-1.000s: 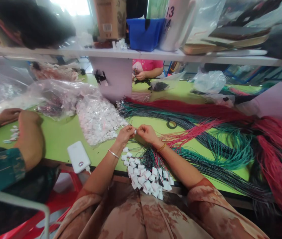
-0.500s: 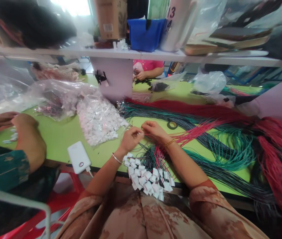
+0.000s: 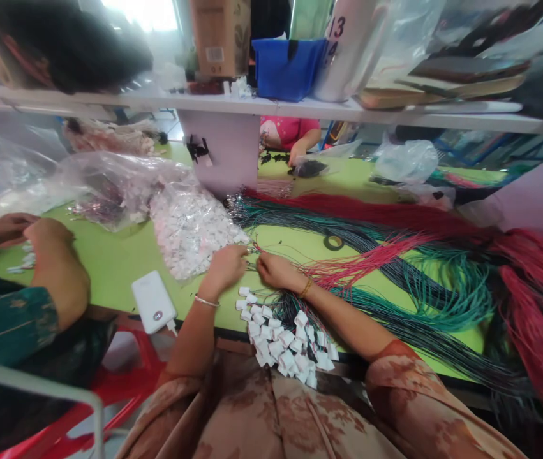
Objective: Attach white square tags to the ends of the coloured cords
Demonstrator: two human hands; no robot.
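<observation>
My left hand (image 3: 227, 266) is closed in a pinch by the lower right edge of a clear bag of white plastic connectors (image 3: 194, 223); what its fingertips hold is too small to make out. My right hand (image 3: 278, 271) lies just to the right with its fingers curled down on the ends of thin wires (image 3: 256, 245), some red and some dark. A short gap separates the two hands. Below them, at the table's front edge, is a pile of white connectors (image 3: 285, 344) with dark and red wires attached, its upper part partly under my right forearm.
Bundles of red wires (image 3: 534, 306), green wires (image 3: 457, 280) and dark wires (image 3: 434, 347) spread over the right side. A tape roll (image 3: 333, 241) and a white power bank (image 3: 154, 301) lie on the green table. A co-worker's arm (image 3: 60, 268) rests at left; a shelf (image 3: 147, 100) crosses above.
My hands, close together before, have moved apart. The left went left toward the bag, and the right moved left and down onto the wire ends. The far co-worker's hand shifted right.
</observation>
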